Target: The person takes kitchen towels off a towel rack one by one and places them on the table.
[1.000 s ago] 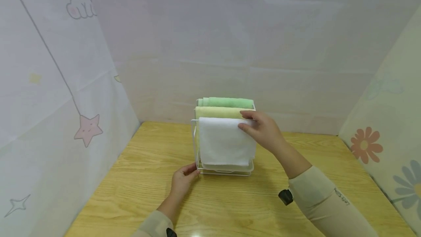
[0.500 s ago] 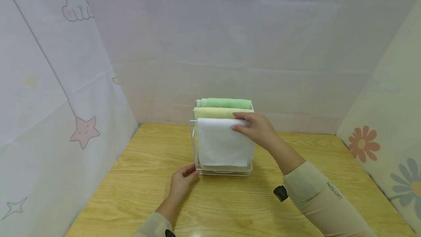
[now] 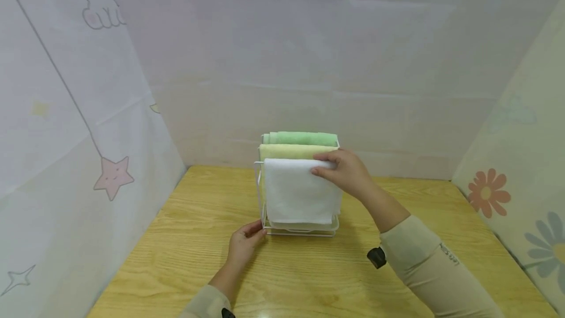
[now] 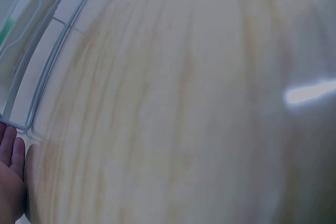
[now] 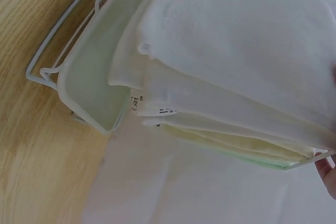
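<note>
A small white wire towel rack (image 3: 258, 188) stands on the table with folded towels draped over its bars. The white towel (image 3: 300, 193) hangs at the front, the yellow towel (image 3: 287, 151) behind it, and the green towel (image 3: 306, 138) at the back. My right hand (image 3: 348, 173) pinches the white towel's top edge near its right end, thumb in front and fingers behind. My left hand (image 3: 243, 244) holds the rack's lower left front corner between thumb and fingers. In the right wrist view, the towel layers (image 5: 236, 51) hang above a pale tray (image 5: 92, 77) in the rack's base.
The wooden table (image 3: 194, 229) extends on both sides of the rack and in front of it. A pale cloth backdrop (image 3: 282, 63) rises behind the table. Printed cloth walls flank it, with a pink star (image 3: 114, 177) at left and a red flower (image 3: 489, 193) at right.
My right hand has slid slightly left along the white towel's top edge. The left hand stays at the rack's corner. The head view has shifted a little.
</note>
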`<state>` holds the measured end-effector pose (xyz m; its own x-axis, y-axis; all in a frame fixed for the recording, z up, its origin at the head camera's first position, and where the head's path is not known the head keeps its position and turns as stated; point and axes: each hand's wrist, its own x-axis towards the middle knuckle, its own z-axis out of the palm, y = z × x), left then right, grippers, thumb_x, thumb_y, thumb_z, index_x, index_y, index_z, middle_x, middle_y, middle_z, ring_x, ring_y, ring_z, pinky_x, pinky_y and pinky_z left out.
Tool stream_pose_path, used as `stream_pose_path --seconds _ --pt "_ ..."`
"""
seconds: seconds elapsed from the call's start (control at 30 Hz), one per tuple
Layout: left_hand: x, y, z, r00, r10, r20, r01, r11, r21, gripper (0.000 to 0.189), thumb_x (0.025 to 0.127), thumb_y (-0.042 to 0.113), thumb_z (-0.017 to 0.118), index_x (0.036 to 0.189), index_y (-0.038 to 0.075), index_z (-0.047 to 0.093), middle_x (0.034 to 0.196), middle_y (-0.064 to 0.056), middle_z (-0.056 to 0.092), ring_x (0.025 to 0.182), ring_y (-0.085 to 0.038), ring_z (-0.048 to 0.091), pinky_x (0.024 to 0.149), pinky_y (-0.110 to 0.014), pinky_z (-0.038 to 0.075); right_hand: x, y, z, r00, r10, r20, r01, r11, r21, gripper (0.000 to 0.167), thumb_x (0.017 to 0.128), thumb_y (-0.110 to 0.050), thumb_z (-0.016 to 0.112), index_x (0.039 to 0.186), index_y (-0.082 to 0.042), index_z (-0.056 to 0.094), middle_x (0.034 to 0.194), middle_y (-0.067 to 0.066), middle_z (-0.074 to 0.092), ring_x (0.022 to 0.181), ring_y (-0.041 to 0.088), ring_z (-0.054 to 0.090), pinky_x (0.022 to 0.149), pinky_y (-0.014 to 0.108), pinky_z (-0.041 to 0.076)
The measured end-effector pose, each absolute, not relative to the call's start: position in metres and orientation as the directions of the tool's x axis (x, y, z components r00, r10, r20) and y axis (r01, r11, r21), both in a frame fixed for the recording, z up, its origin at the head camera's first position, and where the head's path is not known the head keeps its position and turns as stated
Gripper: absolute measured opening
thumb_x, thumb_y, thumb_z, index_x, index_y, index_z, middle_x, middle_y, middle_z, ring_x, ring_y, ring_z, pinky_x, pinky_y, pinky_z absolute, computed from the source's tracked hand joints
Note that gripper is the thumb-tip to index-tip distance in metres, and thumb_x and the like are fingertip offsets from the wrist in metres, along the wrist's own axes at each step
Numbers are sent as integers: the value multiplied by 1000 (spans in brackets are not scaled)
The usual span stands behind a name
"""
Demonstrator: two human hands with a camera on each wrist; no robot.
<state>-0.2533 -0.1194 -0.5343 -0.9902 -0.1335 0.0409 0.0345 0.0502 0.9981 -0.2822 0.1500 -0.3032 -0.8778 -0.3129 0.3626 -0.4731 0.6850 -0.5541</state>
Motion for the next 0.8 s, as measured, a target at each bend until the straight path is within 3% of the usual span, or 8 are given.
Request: stream_pose_path --seconds 0.33,0.6,0.8 --pt "-252 -120 -533 -990 -127 54 48 53 997 33 88 3 71 117 -8 65 117 -25 68 95 -15 69 81 -23 60 -280 148 -290 -906 -370 205 -413 669 -618 43 88 -31 74 128 -17 66 131 6 66 120 24 62 96 43 56" --pt "-252 -120 -532 -991 -129 46 39 51 998 31 88 3 70 117 -8 65 117 -24 68 99 -21 69 83 -24 60 -281 146 -289 -938 -316 139 -321 648 -691 40 88 -30 74 126 -18 68 133 7 64 121 24 61 95 41 56" --pt "-253 -120 -534 -991 -127 28 23 46 999 33 88 4 71 118 -8 64 119 -26 67 97 -17 69 82 -22 59 -284 145 -291 -962 -244 121 -248 598 -762 39 87 -28 75 123 -17 69 130 7 66 119 24 62 95 39 56"
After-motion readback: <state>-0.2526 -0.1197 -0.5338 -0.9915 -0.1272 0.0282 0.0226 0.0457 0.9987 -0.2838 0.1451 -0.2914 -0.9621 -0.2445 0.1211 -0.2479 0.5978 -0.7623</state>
